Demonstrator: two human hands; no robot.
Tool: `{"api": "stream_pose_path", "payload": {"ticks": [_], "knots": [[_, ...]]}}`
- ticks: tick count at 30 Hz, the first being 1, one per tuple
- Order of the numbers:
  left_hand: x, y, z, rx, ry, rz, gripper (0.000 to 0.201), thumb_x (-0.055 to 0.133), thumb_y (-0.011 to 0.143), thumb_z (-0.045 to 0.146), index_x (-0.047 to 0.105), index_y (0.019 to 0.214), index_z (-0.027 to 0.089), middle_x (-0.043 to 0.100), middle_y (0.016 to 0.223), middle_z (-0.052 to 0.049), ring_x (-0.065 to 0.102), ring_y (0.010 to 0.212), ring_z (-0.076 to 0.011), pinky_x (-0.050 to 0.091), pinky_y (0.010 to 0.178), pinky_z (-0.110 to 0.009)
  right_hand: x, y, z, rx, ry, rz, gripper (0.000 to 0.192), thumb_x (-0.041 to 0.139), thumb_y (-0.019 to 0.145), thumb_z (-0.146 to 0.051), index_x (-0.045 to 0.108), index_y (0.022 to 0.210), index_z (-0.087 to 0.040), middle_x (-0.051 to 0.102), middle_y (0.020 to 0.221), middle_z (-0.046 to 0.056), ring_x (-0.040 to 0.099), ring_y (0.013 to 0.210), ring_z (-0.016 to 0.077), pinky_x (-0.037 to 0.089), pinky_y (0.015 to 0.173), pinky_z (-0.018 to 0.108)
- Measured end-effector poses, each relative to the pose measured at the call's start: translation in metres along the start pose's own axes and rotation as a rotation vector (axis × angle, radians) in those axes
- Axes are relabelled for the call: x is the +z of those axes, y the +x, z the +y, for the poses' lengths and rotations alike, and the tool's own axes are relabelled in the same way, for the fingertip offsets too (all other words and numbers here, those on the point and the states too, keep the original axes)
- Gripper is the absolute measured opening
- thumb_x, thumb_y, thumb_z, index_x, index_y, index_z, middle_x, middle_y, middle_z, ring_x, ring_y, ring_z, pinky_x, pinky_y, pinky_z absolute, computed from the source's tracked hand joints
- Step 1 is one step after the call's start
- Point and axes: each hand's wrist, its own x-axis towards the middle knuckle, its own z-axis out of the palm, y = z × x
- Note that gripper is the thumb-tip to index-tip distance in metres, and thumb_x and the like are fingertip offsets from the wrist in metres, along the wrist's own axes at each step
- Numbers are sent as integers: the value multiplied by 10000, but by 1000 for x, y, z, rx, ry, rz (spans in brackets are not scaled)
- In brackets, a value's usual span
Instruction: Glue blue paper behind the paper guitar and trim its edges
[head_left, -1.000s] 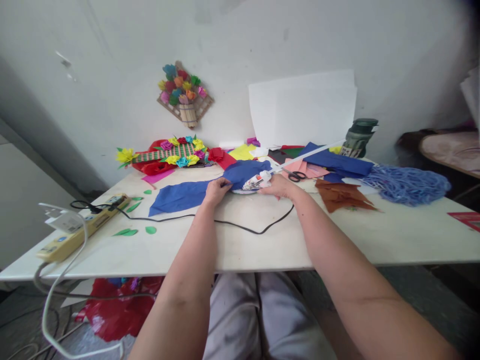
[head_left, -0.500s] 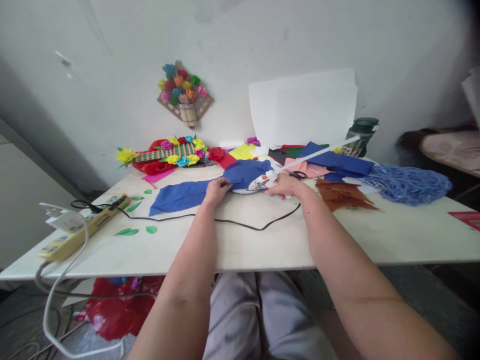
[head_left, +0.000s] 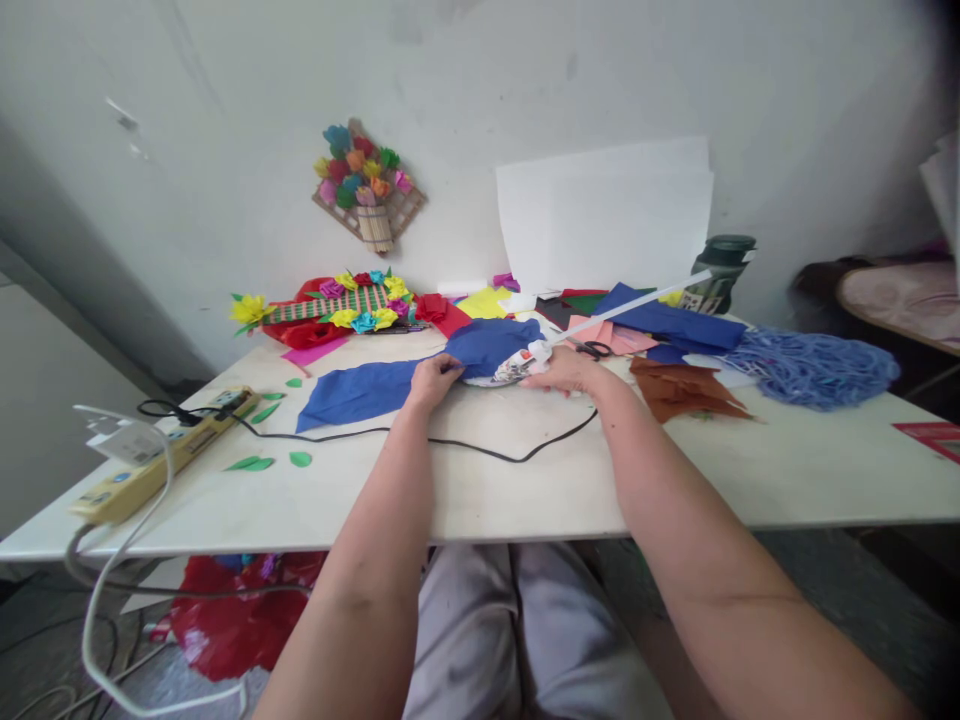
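Note:
My left hand (head_left: 437,378) pinches the near edge of a blue crepe paper piece (head_left: 364,388), which stretches left across the table and bunches up at its right end. In my right hand (head_left: 561,370) is a white hot glue gun (head_left: 531,358) with a printed pattern. A long glue stick (head_left: 630,308) slants up and right from its back. The gun's nozzle points left, low over the edge of the blue paper near my left fingers; I cannot tell if it touches. A pale patterned edge shows under the paper. Black-handled scissors (head_left: 594,349) lie just beyond my right hand.
A black cord (head_left: 480,450) runs from a yellow power strip (head_left: 169,465) across the table. Green paper leaves (head_left: 301,459) lie at left. Brown paper (head_left: 679,388), blue yarn (head_left: 817,368) and a dark green bottle (head_left: 721,272) are at right. A flower-decorated craft (head_left: 337,308) stands behind.
My right hand and the glue gun have shifted slightly left along the paper's edge. My left hand keeps its pinch in about the same place.

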Motion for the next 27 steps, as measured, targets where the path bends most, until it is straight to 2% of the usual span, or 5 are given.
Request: {"api": "stream_pose_path", "payload": {"ticks": [4,11,15,19,27], "knots": [[0,0,1,-6,9,-6,230,600,716,341,696,851,182,693,809,-31,591,754,-174,440,695,-267,-5,-3,0,-11,-51,4,295,669,668,-378,611,830,-138,615,687,42,497,411,94,420,368,219],[-1,-5,11,74,79,-37,308,638,703,399,705,942,216,694,873,-38,592,789,-188,432,704,-266,-8,-4,2,-48,-34,36,424,684,642,-334,606,1018,-153,639,847,74,542,484,119,447,366,223],[3,-4,17,86,144,-3,254,634,721,429,716,822,211,687,876,-43,589,829,-197,424,727,-268,-6,-3,4,-51,-4,38,356,681,645,-315,613,943,-133,645,784,70,561,526,130,439,364,202],[8,-2,19,49,180,22,263,603,748,440,712,815,211,685,831,-32,591,795,-192,413,706,-267,-4,-3,2,-39,40,7,252,671,663,-290,613,847,-128,639,684,55,566,524,122,411,354,168],[11,-2,21,0,168,32,278,608,730,475,718,809,232,691,780,-17,591,764,-186,396,651,-248,3,0,-5,15,8,9,305,678,673,-418,623,815,-154,655,691,40,531,460,87,392,351,158]]}}
